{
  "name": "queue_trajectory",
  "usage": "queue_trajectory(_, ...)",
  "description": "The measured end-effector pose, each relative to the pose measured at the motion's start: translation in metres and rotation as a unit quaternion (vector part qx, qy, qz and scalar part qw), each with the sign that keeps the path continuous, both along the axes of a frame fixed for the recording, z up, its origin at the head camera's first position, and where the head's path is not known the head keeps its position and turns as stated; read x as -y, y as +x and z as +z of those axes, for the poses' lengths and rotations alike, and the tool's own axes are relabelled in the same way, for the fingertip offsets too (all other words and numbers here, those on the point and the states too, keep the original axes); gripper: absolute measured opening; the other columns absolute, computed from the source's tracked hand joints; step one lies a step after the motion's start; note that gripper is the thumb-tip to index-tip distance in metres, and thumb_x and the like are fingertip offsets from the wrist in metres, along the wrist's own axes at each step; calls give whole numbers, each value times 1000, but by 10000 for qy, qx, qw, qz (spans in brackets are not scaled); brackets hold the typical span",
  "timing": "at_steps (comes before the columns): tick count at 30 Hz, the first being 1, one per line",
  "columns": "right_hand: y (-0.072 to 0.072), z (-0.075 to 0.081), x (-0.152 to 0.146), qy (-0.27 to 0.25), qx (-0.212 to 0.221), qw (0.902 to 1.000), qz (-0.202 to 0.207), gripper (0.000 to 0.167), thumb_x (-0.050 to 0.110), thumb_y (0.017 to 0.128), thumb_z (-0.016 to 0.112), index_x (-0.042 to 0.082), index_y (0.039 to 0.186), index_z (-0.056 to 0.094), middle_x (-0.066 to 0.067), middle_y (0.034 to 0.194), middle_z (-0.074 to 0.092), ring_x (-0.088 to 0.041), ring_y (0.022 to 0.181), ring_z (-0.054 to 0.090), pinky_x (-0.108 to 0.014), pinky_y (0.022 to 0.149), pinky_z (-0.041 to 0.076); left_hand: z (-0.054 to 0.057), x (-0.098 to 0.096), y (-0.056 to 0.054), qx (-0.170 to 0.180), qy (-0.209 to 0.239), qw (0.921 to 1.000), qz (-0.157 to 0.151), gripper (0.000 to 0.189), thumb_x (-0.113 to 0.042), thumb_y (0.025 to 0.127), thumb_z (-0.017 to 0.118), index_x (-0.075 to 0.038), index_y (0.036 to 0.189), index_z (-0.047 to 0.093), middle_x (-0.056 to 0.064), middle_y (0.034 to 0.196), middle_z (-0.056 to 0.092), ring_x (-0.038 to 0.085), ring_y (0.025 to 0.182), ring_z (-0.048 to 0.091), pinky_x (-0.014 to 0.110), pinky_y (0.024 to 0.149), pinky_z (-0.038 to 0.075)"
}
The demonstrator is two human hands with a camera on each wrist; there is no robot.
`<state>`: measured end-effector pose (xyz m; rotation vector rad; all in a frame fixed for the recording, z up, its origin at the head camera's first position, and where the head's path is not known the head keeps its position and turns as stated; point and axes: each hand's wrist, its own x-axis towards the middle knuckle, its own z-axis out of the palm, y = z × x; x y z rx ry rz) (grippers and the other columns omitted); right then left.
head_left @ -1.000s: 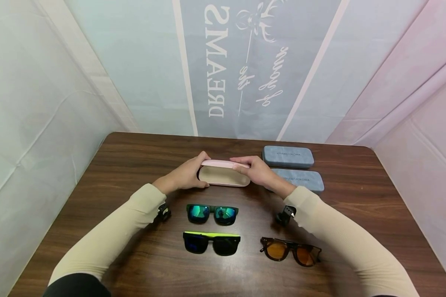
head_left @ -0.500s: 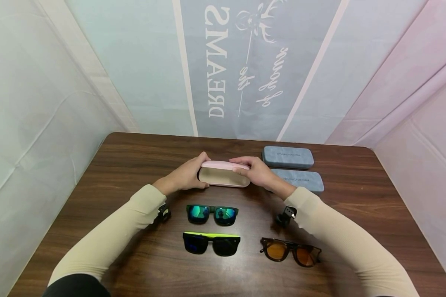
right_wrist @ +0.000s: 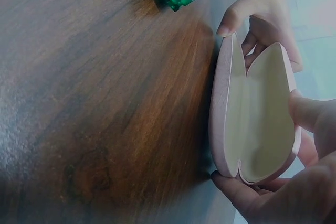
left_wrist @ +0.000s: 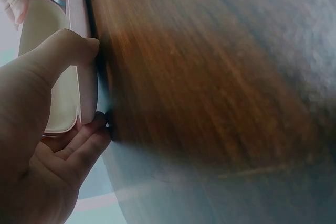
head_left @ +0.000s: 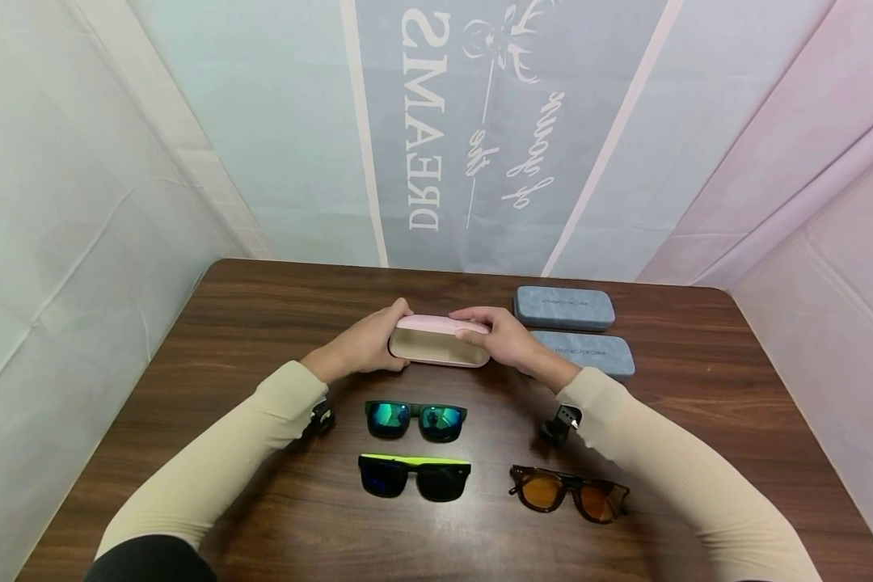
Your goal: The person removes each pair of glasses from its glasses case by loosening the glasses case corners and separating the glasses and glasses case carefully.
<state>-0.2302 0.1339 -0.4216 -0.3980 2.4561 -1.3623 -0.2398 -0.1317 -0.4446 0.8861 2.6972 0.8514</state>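
Note:
A pink glasses case stands part-way open near the far side of the table. Its cream lining shows bare in the right wrist view. At the case's left end, my left hand grips it, thumb on the near edge and fingers behind. On the right end, my right hand pinches the lid with its thumb on the rim, and other fingers lie lower at the end. Nearer to me lie sunglasses with blue-green lenses and black sunglasses with a lime-green top edge.
Two blue-grey glasses cases lie behind and beside my right hand, the nearer one partly covered by it. Glasses with orange lenses rest at the front right of the brown wooden table. A printed cloth hangs behind.
The pink case's lid has tipped slightly toward me, so more of its outside shows. Both hands have kept nearly the same place on it.

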Motion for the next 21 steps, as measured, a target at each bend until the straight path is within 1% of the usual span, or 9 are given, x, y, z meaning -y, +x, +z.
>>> queue_trajectory(7, 1, 0, 0, -3, -33, 10000, -22, 34, 19, 99, 68, 10, 132, 68, -12, 134, 64, -27, 114, 61, -41, 93, 51, -1, -1, 0, -128, -173, 9998, 29, 66, -15, 79, 88, -12, 126, 43, 9, 123, 60, 23, 108, 60, 41, 94, 52)
queue_trajectory(12, 2, 1, 0, 1, -32, 10000, -1, 34, 19, 99, 69, 11, 131, 68, -12, 132, 65, -27, 111, 61, -40, 91, 52, -1, -2, 1, -129, -238, 9996, 46, 66, -16, 79, 88, -12, 127, 43, 9, 123, 60, 24, 107, 60, 41, 93, 52)
queue_trajectory(21, 2, 1, -1, 41, -106, 9999, 86, 32, 17, 98, 70, 11, 129, 68, -12, 129, 66, -26, 108, 61, -40, 90, 51, 1, -2, 2, -161, -176, 9997, -44, 64, -15, 80, 87, -10, 126, 43, 11, 123, 61, 24, 107, 61, 42, 93, 53)
